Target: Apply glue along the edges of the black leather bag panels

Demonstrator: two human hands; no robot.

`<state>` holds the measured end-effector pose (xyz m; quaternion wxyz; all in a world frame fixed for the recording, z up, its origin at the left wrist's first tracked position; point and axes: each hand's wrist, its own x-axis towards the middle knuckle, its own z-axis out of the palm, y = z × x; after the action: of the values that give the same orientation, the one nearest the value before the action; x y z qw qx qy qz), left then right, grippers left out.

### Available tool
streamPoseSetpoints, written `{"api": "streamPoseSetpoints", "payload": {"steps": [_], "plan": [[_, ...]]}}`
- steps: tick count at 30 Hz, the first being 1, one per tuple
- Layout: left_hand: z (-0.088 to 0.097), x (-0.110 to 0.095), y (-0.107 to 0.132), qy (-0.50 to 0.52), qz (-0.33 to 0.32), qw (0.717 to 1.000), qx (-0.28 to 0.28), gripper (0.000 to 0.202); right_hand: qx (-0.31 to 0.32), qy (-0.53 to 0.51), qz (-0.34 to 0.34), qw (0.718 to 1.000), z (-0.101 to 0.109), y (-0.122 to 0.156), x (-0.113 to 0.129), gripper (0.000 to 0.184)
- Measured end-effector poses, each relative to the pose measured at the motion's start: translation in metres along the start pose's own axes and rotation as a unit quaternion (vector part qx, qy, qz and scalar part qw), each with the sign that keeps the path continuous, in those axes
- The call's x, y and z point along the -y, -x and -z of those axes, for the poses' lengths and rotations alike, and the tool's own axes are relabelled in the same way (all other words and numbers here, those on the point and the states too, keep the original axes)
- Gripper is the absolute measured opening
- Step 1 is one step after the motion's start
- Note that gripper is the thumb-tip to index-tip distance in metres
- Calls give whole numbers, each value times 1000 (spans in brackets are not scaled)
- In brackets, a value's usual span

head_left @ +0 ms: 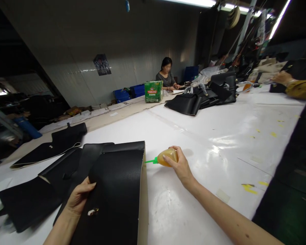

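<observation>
On table (pixel 219 143) | right hand (pixel 180 166) clasps squeeze bottle (pixel 168 156) | left hand (pixel 78 197) grips leather panel (pixel 119 183)

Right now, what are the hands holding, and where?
Right hand: the amber squeeze bottle, by its round body. Left hand: the black leather panel, by its left edge.

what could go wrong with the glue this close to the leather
The right hand grips the glue bottle, its green nozzle near the pale edge of the black leather panel; a hard squeeze could smear its face. The left hand holds it on one side, so it may shift. Drips could mark the white table.
</observation>
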<state>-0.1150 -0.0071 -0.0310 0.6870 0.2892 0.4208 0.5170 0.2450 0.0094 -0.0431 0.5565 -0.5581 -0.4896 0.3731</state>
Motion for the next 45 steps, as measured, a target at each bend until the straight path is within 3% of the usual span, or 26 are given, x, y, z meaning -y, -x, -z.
{"api": "streamPoseSetpoints", "payload": {"steps": [15, 23, 30, 35, 38, 40, 43, 45], "plan": [[11, 6, -12, 32, 0, 998, 46, 38, 103, 70, -43, 991, 3, 11, -4, 35], [12, 6, -13, 36, -2, 998, 52, 39, 100, 75, -36, 991, 1, 4, -5, 40], [16, 8, -14, 37, -8, 998, 48, 37, 208, 9, -84, 975, 9, 25, -4, 39], [13, 7, -13, 34, -11, 998, 50, 36, 134, 44, -42, 989, 2, 2, -8, 40], [12, 6, -13, 30, -12, 998, 51, 36, 134, 53, -39, 989, 2, 3, -9, 40], [13, 6, -14, 28, -12, 998, 51, 35, 166, 43, -53, 984, 5, 16, -5, 39], [15, 6, -15, 27, -11, 998, 47, 33, 267, -12, -104, 958, 10, 36, 1, 36], [16, 6, -16, 27, -10, 999, 44, 32, 291, -31, -116, 949, 10, 38, 2, 36]]}}
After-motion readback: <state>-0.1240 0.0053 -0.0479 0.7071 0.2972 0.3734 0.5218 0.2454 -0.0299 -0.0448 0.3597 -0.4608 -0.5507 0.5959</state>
